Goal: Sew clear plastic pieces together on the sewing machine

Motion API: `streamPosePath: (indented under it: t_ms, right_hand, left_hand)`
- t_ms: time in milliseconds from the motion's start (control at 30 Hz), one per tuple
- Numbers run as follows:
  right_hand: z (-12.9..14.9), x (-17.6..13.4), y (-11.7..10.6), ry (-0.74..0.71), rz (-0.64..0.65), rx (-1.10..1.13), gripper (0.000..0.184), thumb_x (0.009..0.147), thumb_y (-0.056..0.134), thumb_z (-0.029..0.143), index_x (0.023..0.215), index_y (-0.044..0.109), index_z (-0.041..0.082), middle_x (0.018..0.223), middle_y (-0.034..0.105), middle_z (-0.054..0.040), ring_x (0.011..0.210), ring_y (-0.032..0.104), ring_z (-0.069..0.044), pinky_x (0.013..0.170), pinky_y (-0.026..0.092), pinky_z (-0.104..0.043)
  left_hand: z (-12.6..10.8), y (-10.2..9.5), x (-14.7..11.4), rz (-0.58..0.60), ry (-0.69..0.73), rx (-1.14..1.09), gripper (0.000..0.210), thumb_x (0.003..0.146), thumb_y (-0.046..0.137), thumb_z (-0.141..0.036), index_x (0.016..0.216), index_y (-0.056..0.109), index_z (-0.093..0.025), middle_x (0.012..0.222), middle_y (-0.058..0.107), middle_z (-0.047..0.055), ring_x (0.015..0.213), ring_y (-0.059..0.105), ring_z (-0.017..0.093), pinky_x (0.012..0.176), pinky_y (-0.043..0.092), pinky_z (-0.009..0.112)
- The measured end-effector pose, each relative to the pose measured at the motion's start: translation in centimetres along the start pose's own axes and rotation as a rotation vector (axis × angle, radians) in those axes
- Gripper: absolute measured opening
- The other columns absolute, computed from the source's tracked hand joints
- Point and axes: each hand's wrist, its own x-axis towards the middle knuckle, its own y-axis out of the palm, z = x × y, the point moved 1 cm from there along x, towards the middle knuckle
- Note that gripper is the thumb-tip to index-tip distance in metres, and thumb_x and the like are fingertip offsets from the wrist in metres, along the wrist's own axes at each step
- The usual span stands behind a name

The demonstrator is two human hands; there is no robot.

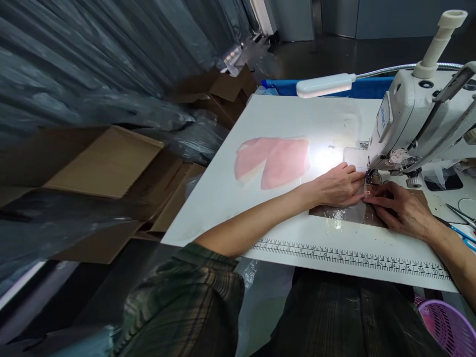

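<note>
A white sewing machine [409,114] stands at the right of the white table. My left hand [339,186] reaches to the presser foot [369,176], its fingers bent and close together, fingertips just left of the foot. From the other side comes my right hand [399,208], thumb and forefinger pointing at the same spot. The fingertips of both hands meet at a small pale piece with a red mark [367,193], in front of the needle; most of it is hidden. Beneath my hands lies a shiny brown sheet [327,210]. Pink cut pieces [284,161] lie flat farther left.
A ruler strip [349,258] runs along the table's front edge. Scissors [461,215] and blue-handled snips [464,234] lie at the right. A lamp [326,85] lights the tabletop from above. Open cardboard boxes [104,163] stand left; a purple basket [446,322] is below right.
</note>
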Motion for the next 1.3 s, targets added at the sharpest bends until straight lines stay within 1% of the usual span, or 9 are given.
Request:
streamPosePath:
  t_ms: [67,167,333,467,700,967,1133,1233,1300]
  right_hand:
    - [-0.2,-0.1,0.1,0.052,-0.015,-0.003,0.032,0.101,0.049,0.028,0.120,0.074,0.024,0.106,0.062,-0.0119,0.092,0.065,-0.021,0.079,0.061,-0.037]
    - [-0.1,-0.2,0.3,0.101,0.008,0.001,0.033,0.101,0.048,0.030,0.125,0.072,0.027,0.110,0.061,-0.0118,0.096,0.064,-0.022,0.083,0.061,-0.039]
    - [0.4,-0.1,0.0,0.089,0.005,0.002,0.033,0.101,0.048,0.026,0.125,0.071,0.025,0.111,0.061,-0.0123,0.098,0.064,-0.022,0.084,0.061,-0.037]
    - [0.5,0.1,-0.2,0.095,0.021,-0.017,0.032,0.101,0.049,0.026,0.125,0.071,0.026,0.111,0.062,-0.0121,0.097,0.065,-0.022,0.084,0.060,-0.037]
    - [0.5,0.0,-0.1,0.140,0.035,-0.024,0.031,0.102,0.048,0.028,0.122,0.072,0.027,0.110,0.062,-0.0113,0.096,0.066,-0.021,0.082,0.061,-0.037]
    - [0.3,0.0,-0.1,0.135,0.009,-0.024,0.031,0.101,0.049,0.028,0.119,0.074,0.028,0.108,0.062,-0.0101,0.092,0.066,-0.020,0.079,0.061,-0.035]
    - [0.3,0.0,-0.2,0.116,0.004,-0.031,0.031,0.100,0.051,0.028,0.119,0.075,0.028,0.106,0.063,-0.0099,0.090,0.067,-0.020,0.077,0.062,-0.035]
    - [0.3,0.1,-0.2,0.111,0.001,-0.031,0.031,0.101,0.050,0.028,0.119,0.075,0.028,0.106,0.063,-0.0100,0.090,0.067,-0.020,0.077,0.062,-0.035]
    - [0.3,0.1,-0.3,0.100,-0.013,-0.026,0.031,0.101,0.050,0.028,0.117,0.076,0.027,0.105,0.063,-0.0103,0.091,0.067,-0.020,0.077,0.062,-0.034]
  left_hand:
    - [0.1,0.1,0.0,0.015,-0.042,0.013,0.046,0.105,0.036,-0.041,0.121,0.067,-0.010,0.129,0.065,0.017,0.099,0.057,0.025,0.085,0.038,0.039]
    - [0.2,0.1,-0.3,0.013,-0.085,-0.019,0.048,0.105,0.036,-0.042,0.129,0.062,-0.010,0.131,0.063,0.017,0.104,0.055,0.027,0.087,0.035,0.040]
    - [0.1,-0.1,-0.9,0.031,-0.101,-0.040,0.043,0.105,0.035,-0.037,0.130,0.060,-0.012,0.131,0.061,0.015,0.103,0.055,0.026,0.086,0.034,0.040]
    - [0.4,-0.4,-1.0,0.044,-0.087,-0.074,0.044,0.105,0.036,-0.039,0.135,0.058,-0.015,0.137,0.062,0.014,0.107,0.056,0.027,0.089,0.033,0.042]
    - [0.5,-0.4,-1.1,0.037,-0.069,-0.109,0.042,0.102,0.040,-0.036,0.134,0.059,-0.016,0.139,0.061,0.014,0.110,0.055,0.029,0.091,0.035,0.044]
    - [0.0,0.1,-0.9,0.004,-0.063,-0.020,0.044,0.102,0.039,-0.037,0.133,0.058,-0.013,0.138,0.061,0.014,0.102,0.056,0.027,0.086,0.035,0.042]
    - [-0.3,0.0,-0.9,0.019,-0.058,0.027,0.048,0.103,0.037,-0.038,0.133,0.058,-0.009,0.140,0.059,0.017,0.098,0.056,0.027,0.084,0.036,0.042]
    - [-0.5,-0.2,-0.9,0.033,-0.055,0.034,0.048,0.103,0.036,-0.039,0.131,0.060,-0.009,0.139,0.060,0.017,0.098,0.056,0.027,0.086,0.036,0.043]
    - [-0.6,-0.3,-0.8,0.023,-0.067,0.012,0.046,0.103,0.037,-0.039,0.129,0.062,-0.011,0.138,0.062,0.016,0.099,0.058,0.026,0.092,0.036,0.044]
